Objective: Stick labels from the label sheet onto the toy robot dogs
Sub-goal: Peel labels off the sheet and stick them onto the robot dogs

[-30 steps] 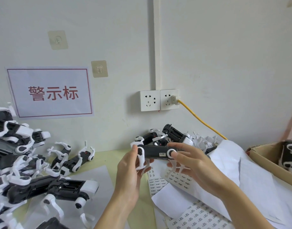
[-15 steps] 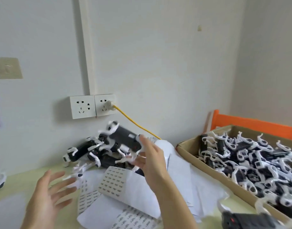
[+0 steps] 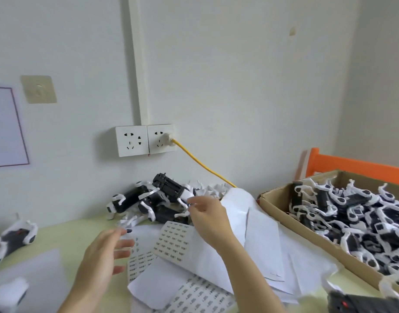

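Toy robot dogs (image 3: 158,199) heaped at table's back edge: judged light, rigid, thin-legged; best gripped by body. Right hand (image 3: 207,220) and left hand (image 3: 103,256) spread, nothing held.

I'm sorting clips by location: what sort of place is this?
Probably a small assembly or packing workbench: a cardboard box heaped with toy robot dogs, label sheets spread on the table.

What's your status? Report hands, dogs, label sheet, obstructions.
Left hand open, empty. Right hand open at the wall pile of toy robot dogs, holding none. Label sheet beneath right hand. Loose backing papers clutter the table.
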Demonstrator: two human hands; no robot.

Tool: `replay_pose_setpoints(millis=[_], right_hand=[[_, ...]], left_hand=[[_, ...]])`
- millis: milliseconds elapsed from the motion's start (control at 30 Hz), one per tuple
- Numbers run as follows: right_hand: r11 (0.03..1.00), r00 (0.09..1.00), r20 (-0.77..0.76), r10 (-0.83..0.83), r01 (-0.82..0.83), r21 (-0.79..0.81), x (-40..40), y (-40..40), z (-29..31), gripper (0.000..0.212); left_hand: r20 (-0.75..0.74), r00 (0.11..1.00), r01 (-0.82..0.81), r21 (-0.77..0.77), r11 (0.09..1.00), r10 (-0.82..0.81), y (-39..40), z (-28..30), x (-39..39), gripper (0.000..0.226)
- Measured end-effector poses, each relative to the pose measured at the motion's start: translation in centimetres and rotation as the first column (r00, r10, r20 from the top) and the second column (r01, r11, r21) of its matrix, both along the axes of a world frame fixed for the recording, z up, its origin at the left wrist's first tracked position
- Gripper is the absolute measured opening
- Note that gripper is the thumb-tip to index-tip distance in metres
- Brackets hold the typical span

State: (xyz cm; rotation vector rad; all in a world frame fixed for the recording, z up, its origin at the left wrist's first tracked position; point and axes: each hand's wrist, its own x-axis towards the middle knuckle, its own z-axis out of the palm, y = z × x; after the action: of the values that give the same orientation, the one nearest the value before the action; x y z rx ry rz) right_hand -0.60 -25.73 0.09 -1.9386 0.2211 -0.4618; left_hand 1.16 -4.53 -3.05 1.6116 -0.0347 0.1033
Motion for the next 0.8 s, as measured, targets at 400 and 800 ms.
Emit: replay_pose_setpoints(millis=[400, 800], right_hand=[[0.750, 0.985, -0.154, -0.078, -0.044, -0.660, -0.4, 1.3, -0.9, 0.050], [0.914, 0.985, 0.126, -0.118, 0.158, -0.374, -0.1, 1.0, -0.2, 0.018]], left_hand=[[0.032, 0.999, 0.018, 0.295, 0.955, -0.029, 0.1, -0.8, -0.4, 0.016], [0.030, 0.999, 0.016, 0.286, 0.958, -0.026, 0.1, -0.8, -0.3, 0.014]])
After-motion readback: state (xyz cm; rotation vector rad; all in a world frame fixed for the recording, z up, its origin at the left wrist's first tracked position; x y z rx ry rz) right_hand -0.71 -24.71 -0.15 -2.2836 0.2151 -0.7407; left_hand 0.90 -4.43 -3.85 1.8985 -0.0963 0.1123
